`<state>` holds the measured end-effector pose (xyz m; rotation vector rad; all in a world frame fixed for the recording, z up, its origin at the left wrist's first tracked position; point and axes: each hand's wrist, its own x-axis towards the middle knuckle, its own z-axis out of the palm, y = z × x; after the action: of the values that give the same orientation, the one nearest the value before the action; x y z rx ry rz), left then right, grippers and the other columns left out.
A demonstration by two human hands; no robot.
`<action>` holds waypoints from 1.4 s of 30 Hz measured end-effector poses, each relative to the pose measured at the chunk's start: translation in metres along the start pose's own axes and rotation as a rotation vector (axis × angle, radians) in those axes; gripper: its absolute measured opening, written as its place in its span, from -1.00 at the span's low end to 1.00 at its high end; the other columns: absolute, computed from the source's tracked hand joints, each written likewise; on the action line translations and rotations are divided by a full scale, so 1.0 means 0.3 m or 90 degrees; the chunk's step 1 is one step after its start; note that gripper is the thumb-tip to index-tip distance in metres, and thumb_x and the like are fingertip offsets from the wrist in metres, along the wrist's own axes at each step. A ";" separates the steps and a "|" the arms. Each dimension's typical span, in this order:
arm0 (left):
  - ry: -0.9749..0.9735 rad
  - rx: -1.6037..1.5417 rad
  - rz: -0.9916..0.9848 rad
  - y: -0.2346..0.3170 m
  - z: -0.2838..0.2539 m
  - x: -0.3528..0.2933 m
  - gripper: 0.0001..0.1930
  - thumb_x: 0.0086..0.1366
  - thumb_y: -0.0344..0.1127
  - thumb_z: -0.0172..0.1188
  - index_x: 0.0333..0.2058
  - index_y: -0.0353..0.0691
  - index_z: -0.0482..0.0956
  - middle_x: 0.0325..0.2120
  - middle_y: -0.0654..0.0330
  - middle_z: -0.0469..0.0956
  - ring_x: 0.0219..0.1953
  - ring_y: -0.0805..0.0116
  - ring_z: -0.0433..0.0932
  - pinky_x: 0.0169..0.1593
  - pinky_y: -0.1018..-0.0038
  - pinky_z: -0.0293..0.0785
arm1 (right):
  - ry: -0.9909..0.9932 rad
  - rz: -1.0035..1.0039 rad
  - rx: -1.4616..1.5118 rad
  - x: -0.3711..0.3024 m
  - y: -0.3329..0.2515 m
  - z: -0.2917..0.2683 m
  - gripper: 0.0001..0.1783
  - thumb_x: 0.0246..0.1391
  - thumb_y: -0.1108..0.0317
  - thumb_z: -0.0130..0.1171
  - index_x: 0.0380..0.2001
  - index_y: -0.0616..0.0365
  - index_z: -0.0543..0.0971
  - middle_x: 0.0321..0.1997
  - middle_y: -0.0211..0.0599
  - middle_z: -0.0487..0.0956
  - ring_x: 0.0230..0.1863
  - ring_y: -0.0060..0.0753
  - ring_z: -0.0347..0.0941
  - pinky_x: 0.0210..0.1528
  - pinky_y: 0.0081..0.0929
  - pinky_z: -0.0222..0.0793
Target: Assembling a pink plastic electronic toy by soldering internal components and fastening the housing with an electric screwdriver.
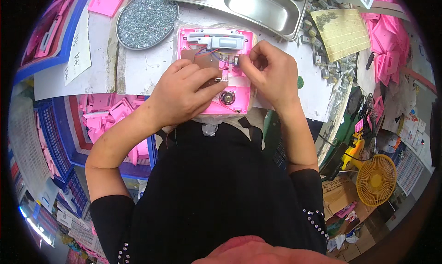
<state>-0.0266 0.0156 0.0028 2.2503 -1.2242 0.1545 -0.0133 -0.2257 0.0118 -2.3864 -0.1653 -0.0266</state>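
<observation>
A pink plastic casing (251,91) lies open-side up on the table in front of me, on clear plastic wrap. Inside it sit a brown circuit board (191,57), a grey mechanism (225,42) along the far edge, thin coloured wires and a round speaker (227,97) near its front. My left hand (184,93) rests over the casing's left half, fingers bent together at the board's edge; what they hold is hidden. At the right inner side, my right hand (274,73) is closed, thumb and forefinger pinching a small black part (236,60).
A round tray of small screws (147,20) stands far left, beside a steel compartment tray (262,8). Small metal parts (317,59) and a yellowish sheet (341,31) lie right. Blue crates with pink parts (108,117) stand lower left; a yellow fan (376,180) lower right.
</observation>
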 end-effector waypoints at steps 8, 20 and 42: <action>0.078 -0.043 -0.026 -0.009 -0.008 -0.025 -0.62 0.02 -0.40 0.40 -0.10 -0.09 0.68 -0.28 0.25 0.53 -0.33 0.29 0.52 -0.18 0.32 0.41 | 0.049 -0.326 -0.077 -0.038 0.004 -0.028 -0.82 -0.07 0.29 0.43 -0.32 0.00 0.73 -0.20 -0.32 0.57 -0.13 -0.21 0.39 -0.04 -0.28 0.36; 0.014 -0.021 0.026 -0.005 -0.012 0.022 -0.60 0.01 -0.37 0.40 -0.09 -0.11 0.68 -0.25 0.22 0.53 -0.25 0.25 0.53 -0.07 0.25 0.42 | 0.101 -0.115 0.016 -0.075 -0.004 0.049 -0.70 -0.05 0.31 0.41 -0.18 0.07 0.71 -0.34 -0.27 0.47 -0.21 -0.19 0.30 -0.08 -0.28 0.22; -0.072 -0.005 -0.022 0.016 -0.016 0.015 -0.49 -0.12 -0.29 0.42 -0.06 -0.02 0.71 -0.25 0.19 0.44 -0.25 0.20 0.45 -0.07 0.16 0.31 | 0.466 0.512 -0.585 0.701 1.236 -1.024 0.20 -0.18 -0.31 0.47 0.36 0.27 0.29 0.35 0.20 0.37 0.37 0.22 0.28 0.21 0.06 0.48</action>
<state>-0.0272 0.0127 0.0106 2.2990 -1.2406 0.0102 0.2507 -0.6798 -0.0009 -2.9255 1.4027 -0.7057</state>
